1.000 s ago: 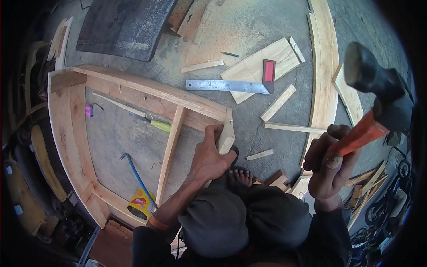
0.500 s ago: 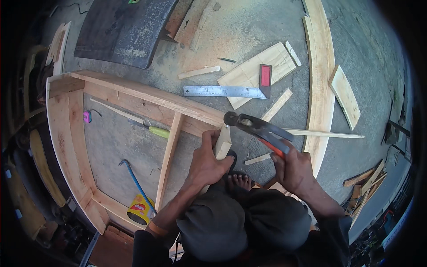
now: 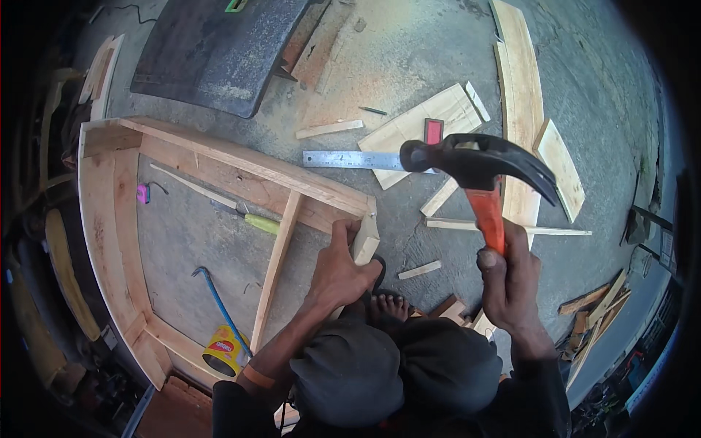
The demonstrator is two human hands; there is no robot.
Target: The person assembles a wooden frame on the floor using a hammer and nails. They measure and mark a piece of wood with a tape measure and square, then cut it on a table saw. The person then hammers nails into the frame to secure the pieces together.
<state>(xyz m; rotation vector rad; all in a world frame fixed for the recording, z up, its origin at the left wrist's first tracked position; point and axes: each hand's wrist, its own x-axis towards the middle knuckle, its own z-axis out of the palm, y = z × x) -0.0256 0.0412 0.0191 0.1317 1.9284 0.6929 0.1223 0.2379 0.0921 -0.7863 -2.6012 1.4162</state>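
- Hammer (image 3: 488, 210) is raised, right of the wooden frame (image 3: 248, 160).
- Right hand (image 3: 509, 285): grip clamped round the hammer's orange handle.
- Left hand (image 3: 338, 271): grip clamped on the board (image 3: 367, 239) at the frame's right corner.

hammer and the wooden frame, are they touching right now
Apart. The head view plainly shows grey floor between the wooden frame and the hammer, which the right hand grips.

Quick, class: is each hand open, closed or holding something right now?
Left hand: closed, holding a pale wooden piece.
Right hand: closed, holding a claw hammer.
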